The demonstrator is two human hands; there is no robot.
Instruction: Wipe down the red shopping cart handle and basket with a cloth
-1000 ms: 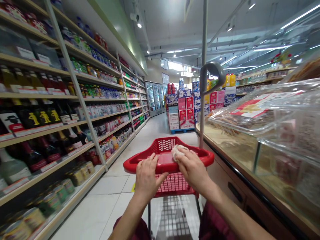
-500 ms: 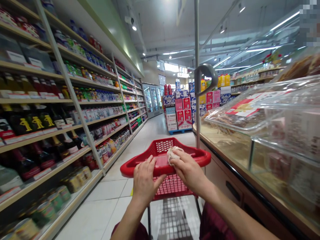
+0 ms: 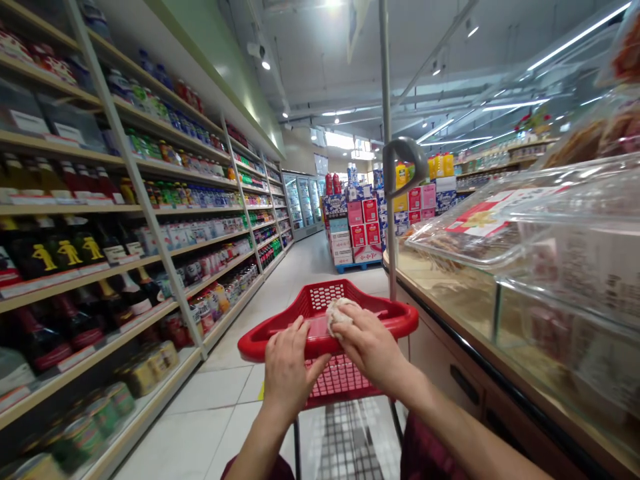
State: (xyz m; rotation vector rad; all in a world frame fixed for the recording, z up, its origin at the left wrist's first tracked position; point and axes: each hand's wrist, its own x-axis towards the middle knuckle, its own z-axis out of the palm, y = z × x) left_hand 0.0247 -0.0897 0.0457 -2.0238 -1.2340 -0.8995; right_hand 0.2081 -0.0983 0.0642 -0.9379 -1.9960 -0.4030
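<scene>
Straight ahead stands a red shopping cart [image 3: 250,343] with a plastic basket. My left hand [image 3: 290,363] grips the left part of its handle, fingers over the top and thumb toward the middle. A crumpled whitish cloth [image 3: 338,312] is under the fingers of my right hand [image 3: 367,340], pressed against the handle's middle. My right hand is closed on that cloth, and its palm side is hidden.
Shelves [image 3: 165,250] of bottles and cans line the left. A glass display counter [image 3: 450,280] with clear plastic food packs [image 3: 480,220] borders the right, beside a metal pole [image 3: 393,247]. Farther on are stacked cartons [image 3: 365,230] on a blue pallet [image 3: 357,267] and glass-door fridges [image 3: 300,197].
The cloth and my right hand have shifted slightly left along the handle. My left hand keeps its grip. The view has turned a little.
</scene>
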